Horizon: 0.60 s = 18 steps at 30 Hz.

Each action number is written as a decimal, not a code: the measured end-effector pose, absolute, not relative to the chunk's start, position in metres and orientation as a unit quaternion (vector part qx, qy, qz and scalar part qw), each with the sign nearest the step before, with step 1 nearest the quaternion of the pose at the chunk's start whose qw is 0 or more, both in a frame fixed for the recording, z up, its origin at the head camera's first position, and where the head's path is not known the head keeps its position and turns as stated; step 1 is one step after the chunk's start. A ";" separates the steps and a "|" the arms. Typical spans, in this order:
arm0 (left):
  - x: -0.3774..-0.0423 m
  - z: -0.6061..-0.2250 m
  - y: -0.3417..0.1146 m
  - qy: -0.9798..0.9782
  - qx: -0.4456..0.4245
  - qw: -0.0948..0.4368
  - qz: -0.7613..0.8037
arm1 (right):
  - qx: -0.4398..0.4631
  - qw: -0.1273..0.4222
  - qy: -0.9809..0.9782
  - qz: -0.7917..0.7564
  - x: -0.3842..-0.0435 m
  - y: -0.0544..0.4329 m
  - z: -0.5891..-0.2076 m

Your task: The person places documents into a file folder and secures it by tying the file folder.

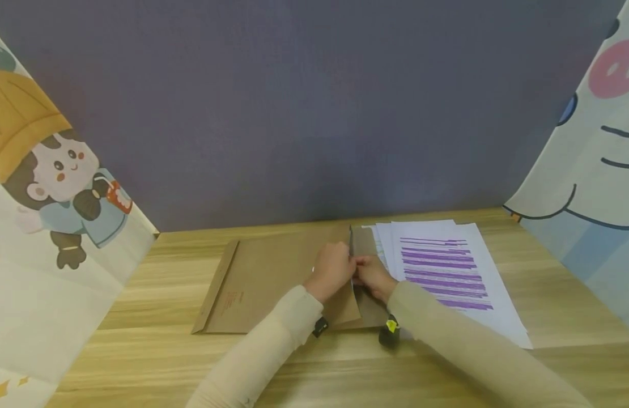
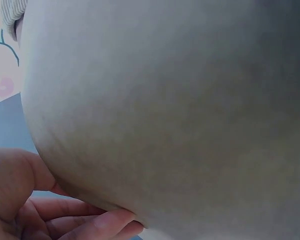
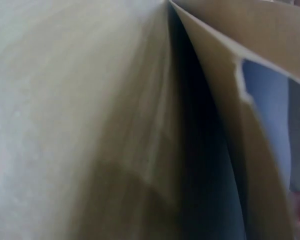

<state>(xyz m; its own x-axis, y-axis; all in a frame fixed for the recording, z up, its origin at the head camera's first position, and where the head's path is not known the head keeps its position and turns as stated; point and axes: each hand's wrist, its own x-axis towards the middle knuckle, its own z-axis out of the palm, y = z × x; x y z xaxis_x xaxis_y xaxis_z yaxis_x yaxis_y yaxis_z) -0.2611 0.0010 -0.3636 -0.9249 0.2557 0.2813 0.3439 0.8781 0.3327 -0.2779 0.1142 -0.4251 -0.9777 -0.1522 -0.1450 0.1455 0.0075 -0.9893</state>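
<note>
Head view: A person in pale sleeves (image 1: 279, 340) works at a wood-grain tabletop (image 1: 306, 377), both hands meeting at the edge of a brown envelope (image 1: 279, 277). The right hand (image 1: 377, 279), at four o'clock from its partner, has its fingers curled in what looks like a pinch on that edge, its tips partly hidden. The left hand (image 1: 331, 271) grips the lifted upper layer, fingers bent over it. The envelope lies flat toward nine o'clock, its folded strip (image 1: 216, 286) at the far left end; a lower brown layer (image 1: 372, 318) shows toward five o'clock. The right wrist view catches brown layers spread about a dark gap (image 3: 200, 140), so the opening appears at least partly made, with the work at the edge unfinished. White sheets (image 1: 442, 266), the top one striped in purple, lie outside at three o'clock, fanned and not squared up. Whether any paper sits inside cannot be told. A dark panel (image 1: 314, 113) stands behind at twelve o'clock.
</note>
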 end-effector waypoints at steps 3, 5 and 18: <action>-0.262 -0.364 0.001 -0.963 -0.150 0.106 -0.196 | -0.007 0.109 0.697 -0.709 -0.279 0.114 -0.425; -0.263 -0.363 0.001 -0.965 -0.143 0.097 -0.199 | -0.009 0.107 0.693 -0.713 -0.279 0.115 -0.425; -0.267 -0.367 0.001 -0.963 -0.140 0.103 -0.206 | -0.048 0.170 0.626 -0.760 -0.276 0.157 -0.413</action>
